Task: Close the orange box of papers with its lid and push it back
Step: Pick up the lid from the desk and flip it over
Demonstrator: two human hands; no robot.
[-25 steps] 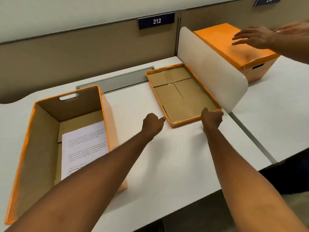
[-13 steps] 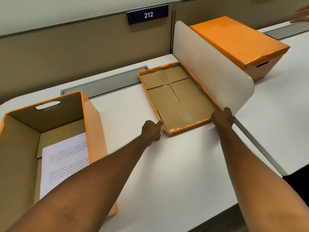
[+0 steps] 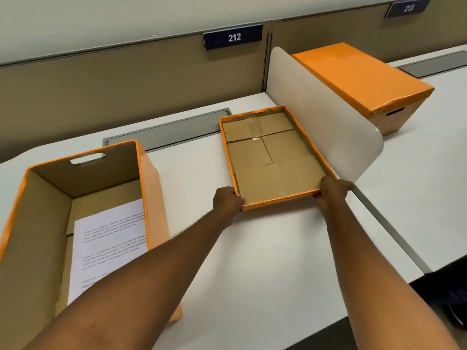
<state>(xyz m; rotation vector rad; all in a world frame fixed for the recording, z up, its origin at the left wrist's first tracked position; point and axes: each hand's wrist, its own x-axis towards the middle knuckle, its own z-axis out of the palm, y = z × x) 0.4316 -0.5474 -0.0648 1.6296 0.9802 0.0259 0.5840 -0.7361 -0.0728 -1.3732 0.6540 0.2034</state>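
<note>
Orange lid (image 3: 273, 157) lies upside down on the white desk (image 3: 265, 261), gripped at its near corners.
Its shallow tray shape shows brown corrugated card inside, orange glossy rim around. Left hand (image 3: 227, 202) and right hand (image 3: 331, 192) now both clamp those corners; half a second ago they only touched it. The open orange box (image 3: 151, 198), printed papers (image 3: 111, 246) flat on its floor, stands well left of the lid.

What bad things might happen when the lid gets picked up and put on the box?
The lid lies upside down right beside the white divider, so flipping it might knock the panel. Both hands grip only its near corners, so it may tilt or slip. The papers lean up one wall of the open box and might get creased.
</note>
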